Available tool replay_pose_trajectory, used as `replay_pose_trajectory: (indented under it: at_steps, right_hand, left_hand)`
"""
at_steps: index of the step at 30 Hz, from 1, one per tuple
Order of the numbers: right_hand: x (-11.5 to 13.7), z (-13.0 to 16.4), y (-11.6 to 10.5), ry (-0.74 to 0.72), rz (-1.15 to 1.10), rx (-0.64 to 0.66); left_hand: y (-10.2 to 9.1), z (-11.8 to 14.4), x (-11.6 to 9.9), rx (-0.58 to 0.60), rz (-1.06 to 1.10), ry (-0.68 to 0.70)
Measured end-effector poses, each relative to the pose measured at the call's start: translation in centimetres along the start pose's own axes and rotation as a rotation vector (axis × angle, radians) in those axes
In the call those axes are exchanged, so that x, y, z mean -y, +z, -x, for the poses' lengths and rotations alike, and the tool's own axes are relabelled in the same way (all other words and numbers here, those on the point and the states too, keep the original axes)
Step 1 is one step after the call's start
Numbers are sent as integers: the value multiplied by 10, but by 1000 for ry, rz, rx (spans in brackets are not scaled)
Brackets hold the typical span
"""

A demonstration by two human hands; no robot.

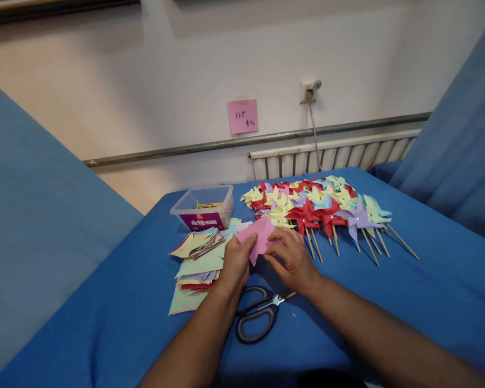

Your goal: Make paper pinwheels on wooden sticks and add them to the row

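A pink sheet of paper (262, 237) with cut slits is held up between my two hands over the middle of the table. My left hand (237, 258) grips its left side, the thumb lying on top. At its right edge, my right hand (291, 256) pinches the paper between bent fingers. Scissors (258, 315) with dark handles lie on the cloth just below the hands, the blade tips pointing right. Left of my left hand are stacks of coloured paper (200, 264) in green, yellow, purple and red.
Finished paper pinwheels (331, 207) on wooden sticks are heaped at the back right. A clear plastic box (204, 207) with sticks inside stands at the back left. Blue cloth (137, 302) covers the table. A radiator (331, 153) and a wall socket (308, 92) are behind it.
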State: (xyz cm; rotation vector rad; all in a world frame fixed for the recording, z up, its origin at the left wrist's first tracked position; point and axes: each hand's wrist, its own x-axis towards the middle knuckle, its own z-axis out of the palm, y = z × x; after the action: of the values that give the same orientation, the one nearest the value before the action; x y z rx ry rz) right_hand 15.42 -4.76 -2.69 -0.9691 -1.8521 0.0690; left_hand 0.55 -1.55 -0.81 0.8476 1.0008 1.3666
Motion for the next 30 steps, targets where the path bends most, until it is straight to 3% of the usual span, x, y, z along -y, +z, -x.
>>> replay_pose_trajectory:
  at_steps: [10,16,30]
  right_hand:
    - [-4,-1,6,266,-165,-106]
    - [-5,-2,6,340,-184,-126]
    - [-9,-1,9,425,-250,-150]
  left_hand:
    - [3,3,-1,29,7,-27]
    - [5,7,-2,38,-43,-117]
    - [8,11,-5,49,25,-123]
